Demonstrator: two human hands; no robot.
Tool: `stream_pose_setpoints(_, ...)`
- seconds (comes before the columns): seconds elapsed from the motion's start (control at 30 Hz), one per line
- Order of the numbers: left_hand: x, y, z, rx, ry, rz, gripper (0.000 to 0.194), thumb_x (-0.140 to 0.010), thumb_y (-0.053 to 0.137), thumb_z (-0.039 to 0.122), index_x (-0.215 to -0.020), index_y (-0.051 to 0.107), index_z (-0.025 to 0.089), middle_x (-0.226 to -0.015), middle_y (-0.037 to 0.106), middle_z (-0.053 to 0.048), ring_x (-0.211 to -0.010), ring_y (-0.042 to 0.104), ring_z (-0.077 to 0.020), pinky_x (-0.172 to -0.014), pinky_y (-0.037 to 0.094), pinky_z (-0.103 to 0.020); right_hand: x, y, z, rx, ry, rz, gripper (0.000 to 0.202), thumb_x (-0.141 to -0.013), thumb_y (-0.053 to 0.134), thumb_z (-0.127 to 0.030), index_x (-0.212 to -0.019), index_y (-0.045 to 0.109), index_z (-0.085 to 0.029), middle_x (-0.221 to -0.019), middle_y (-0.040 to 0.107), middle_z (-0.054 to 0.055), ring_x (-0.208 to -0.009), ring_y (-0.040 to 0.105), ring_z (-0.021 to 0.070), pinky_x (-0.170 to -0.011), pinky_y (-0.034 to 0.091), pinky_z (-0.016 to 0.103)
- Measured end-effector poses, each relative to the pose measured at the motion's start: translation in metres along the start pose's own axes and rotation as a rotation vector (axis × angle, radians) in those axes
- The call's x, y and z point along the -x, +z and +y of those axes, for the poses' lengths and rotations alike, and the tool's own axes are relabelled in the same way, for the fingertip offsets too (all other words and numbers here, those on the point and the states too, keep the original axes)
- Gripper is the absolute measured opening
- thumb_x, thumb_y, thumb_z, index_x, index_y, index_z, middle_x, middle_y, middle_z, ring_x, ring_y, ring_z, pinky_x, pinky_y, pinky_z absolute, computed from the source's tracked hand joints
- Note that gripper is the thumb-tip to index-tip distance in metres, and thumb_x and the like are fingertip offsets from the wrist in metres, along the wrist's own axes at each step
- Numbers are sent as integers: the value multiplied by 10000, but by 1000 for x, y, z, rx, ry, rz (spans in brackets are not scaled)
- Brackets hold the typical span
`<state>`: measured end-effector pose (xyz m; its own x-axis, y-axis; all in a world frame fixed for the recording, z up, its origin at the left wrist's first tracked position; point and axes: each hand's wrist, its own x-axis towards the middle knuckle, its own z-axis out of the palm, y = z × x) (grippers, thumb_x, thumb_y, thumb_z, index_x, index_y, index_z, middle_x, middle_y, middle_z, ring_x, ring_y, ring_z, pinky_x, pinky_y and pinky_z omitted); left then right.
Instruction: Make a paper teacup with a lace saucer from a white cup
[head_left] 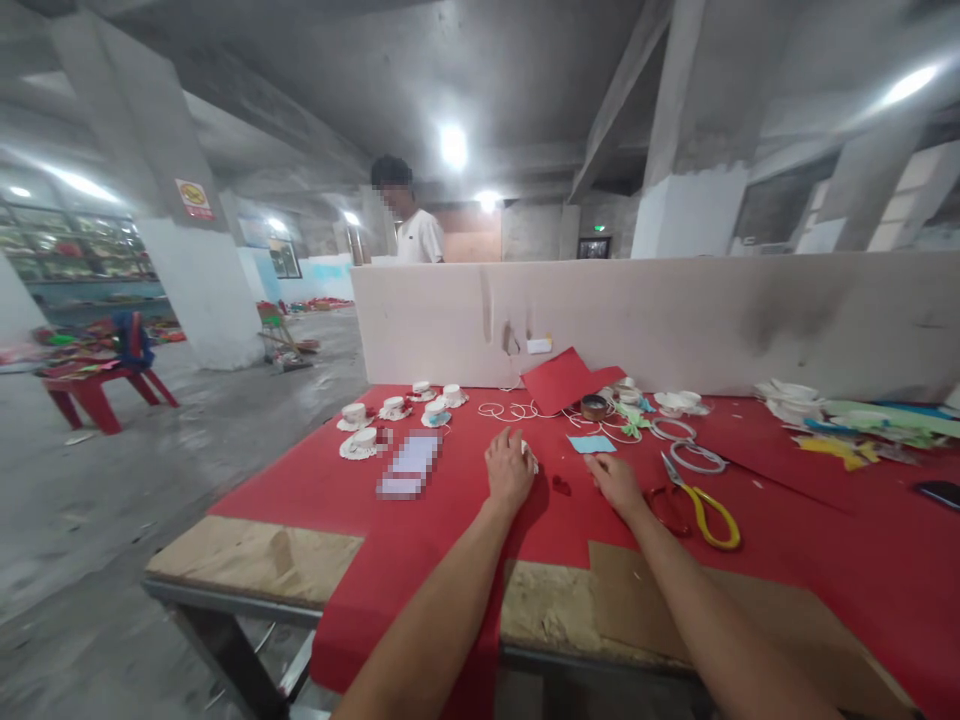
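Observation:
My left hand (510, 470) is curled over a small white piece (531, 458), mostly hidden beneath the fingers; it looks like the little hats on the table. To its right, my right hand (616, 482) has its fingers bent together at the lower edge of a light-blue paper (592, 444). Whether they pinch anything is too small to tell. A small dark-red bit (561, 485) lies between the hands. Several small white hats with frilly brims (360, 442) sit at the left. Yellow-handled scissors (705, 510) lie open-bladed beside my right forearm.
A red sheet (285, 490) covers much of the table. Further back are a tape roll (594, 406), white cord (510, 411), red paper (566, 382) and coiled rings (697, 457). Scraps (832, 450) lie right. Behind the upright board (600, 310) stands a person (420, 235).

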<state>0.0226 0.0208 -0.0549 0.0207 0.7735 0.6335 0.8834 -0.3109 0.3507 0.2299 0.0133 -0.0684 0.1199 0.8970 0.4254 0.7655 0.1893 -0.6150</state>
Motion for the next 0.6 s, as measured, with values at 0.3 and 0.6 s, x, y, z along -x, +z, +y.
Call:
stream_pose_setpoints(0.3, -7, 7, -11, 197, -113, -42, 395, -800, 523, 365, -1141, 516, 164, -1116, 562, -121, -1049, 496, -240, -855, 383, -345, 0, 0, 1, -33, -2, -19, 429, -813, 370, -496, -577, 547, -185, -474, 577, 15, -503, 551, 168, -521, 363, 247)
stream_pose_setpoints(0.6, -4, 1, -2, 318, 68, 84, 416, -794, 551, 338, -1169, 465, 177, -1150, 552, -81, -1087, 470, -201, -938, 349, -322, 4, -4, -6, -42, -37, -26, 435, -833, 357, -498, -544, 476, -196, -469, 545, 0, -497, 530, 154, -519, 348, 239)
